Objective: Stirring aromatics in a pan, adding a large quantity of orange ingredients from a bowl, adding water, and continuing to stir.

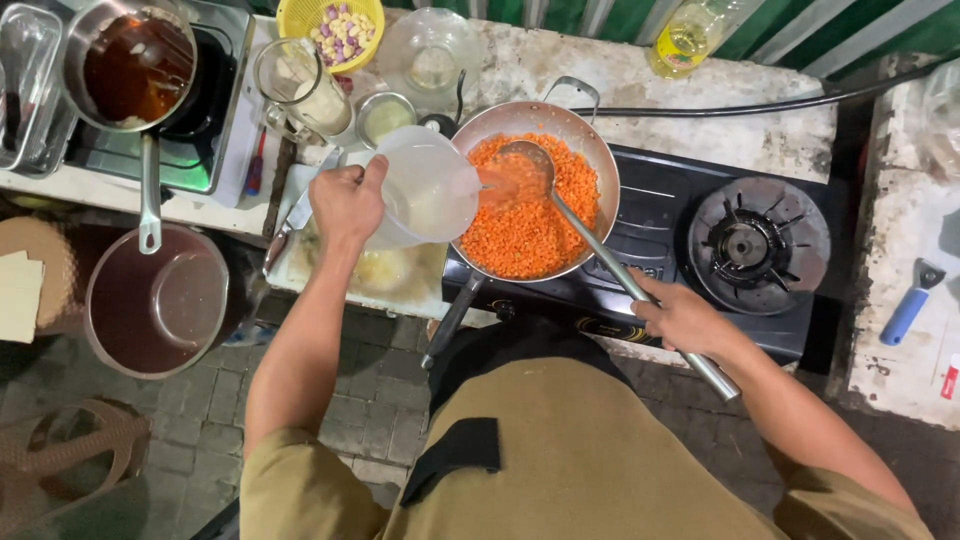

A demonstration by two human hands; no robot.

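Note:
My left hand [345,200] grips the handle of a clear plastic jug [425,185], tilted toward a steel pan [575,130] full of orange lentils [520,225]; water runs from the jug's lip into the pan. A long steel ladle [600,255] is held by its handle in my right hand [685,315], and its bowl rests in the lentils near the pouring water. The pan sits on the left burner of a black two-burner gas stove [660,215].
The stove's right burner [755,245] is bare. A saucepan of brown liquid [130,65] sits on a second stove at far left, a dark pot [155,300] below it. Behind are a yellow basket [340,30], glass bowl [430,50], oil bottle [690,35]; a blue-handled scraper [910,305] lies right.

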